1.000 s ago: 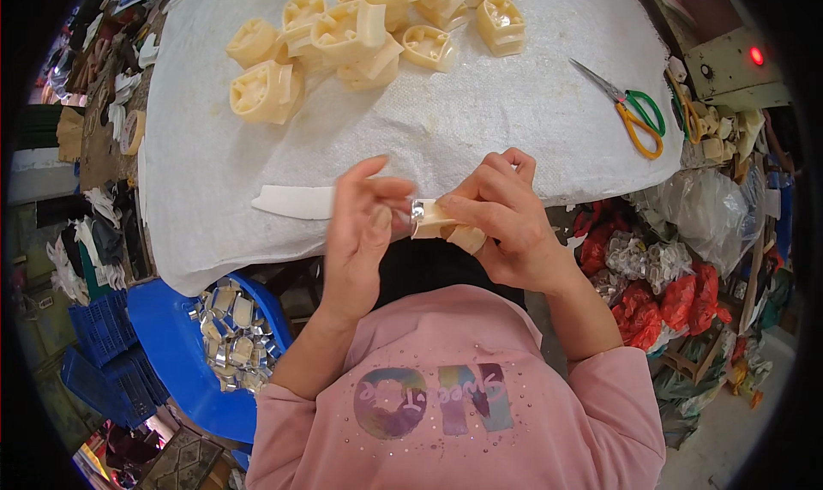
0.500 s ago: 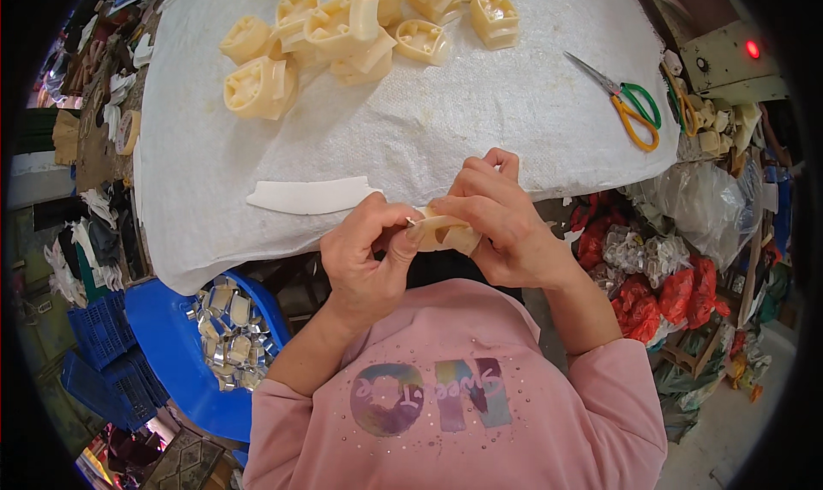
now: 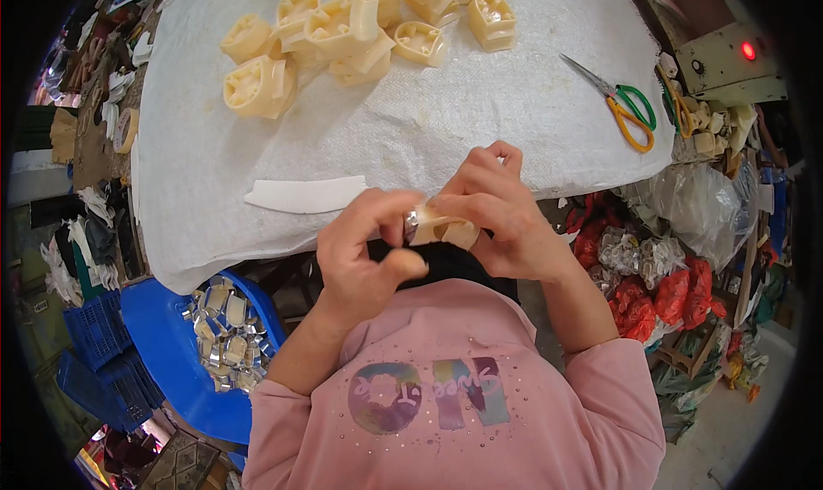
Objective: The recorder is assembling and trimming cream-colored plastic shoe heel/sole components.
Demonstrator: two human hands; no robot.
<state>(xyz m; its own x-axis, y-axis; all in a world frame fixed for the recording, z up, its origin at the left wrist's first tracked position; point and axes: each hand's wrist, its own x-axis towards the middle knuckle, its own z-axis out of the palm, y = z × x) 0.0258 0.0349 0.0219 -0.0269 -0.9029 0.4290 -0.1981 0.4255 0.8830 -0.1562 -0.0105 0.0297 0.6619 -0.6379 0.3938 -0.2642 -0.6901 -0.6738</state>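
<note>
My right hand [image 3: 497, 211] grips a small cream plastic piece [image 3: 450, 232] in front of my chest, at the table's near edge. A shiny silver strip [image 3: 411, 225] shows at the piece's left end. My left hand [image 3: 364, 241] is beside that end, slightly blurred, its thumb spread away from the bent fingers. Whether its fingertips touch the strip, I cannot tell. Just beyond my left hand, a flat, slightly curved white strip [image 3: 300, 195] lies on the white cloth [image 3: 446, 130] covering the table.
Several cream plastic moulded pieces [image 3: 343, 31] are heaped at the table's far side. Green-and-orange scissors [image 3: 633, 117] lie at the right. A blue tub [image 3: 167, 353] at lower left holds silver-banded pieces [image 3: 230, 336]. Red plastic bags [image 3: 669, 293] sit below the table's right side.
My left thumb has come away from the plastic piece and spread downward, uncovering the silver strip at its end. My right hand keeps its hold, shifted very slightly.
</note>
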